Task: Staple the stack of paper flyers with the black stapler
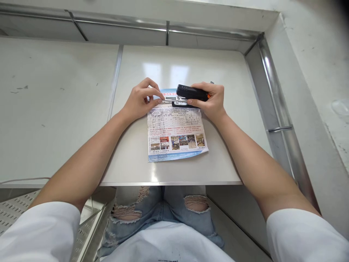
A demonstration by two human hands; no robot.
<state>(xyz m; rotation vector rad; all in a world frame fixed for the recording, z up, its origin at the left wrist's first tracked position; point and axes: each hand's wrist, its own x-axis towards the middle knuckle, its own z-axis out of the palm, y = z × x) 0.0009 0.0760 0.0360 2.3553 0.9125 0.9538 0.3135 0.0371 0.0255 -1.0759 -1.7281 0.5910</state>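
Note:
A black stapler point(192, 92) is spread apart over a printed sheet, its metal magazine point(173, 99) showing between the top cover and the base. My right hand point(211, 98) grips the stapler from the right, fingers over the cover and thumb low near the magazine. At the magazine's left end, my left hand point(144, 96) pinches with thumb and index finger; whether a staple strip is also between them cannot be made out. Below the stapler lies the printed sheet point(177, 123) with text, a table, small photos and blue borders, its lower right corner lifted.
The white table point(218, 153) has a metal seam on its left and a front edge near my lap. Metal-railed ledges point(122, 25) run along the back and right. A perforated metal surface point(16, 214) sits below at the left.

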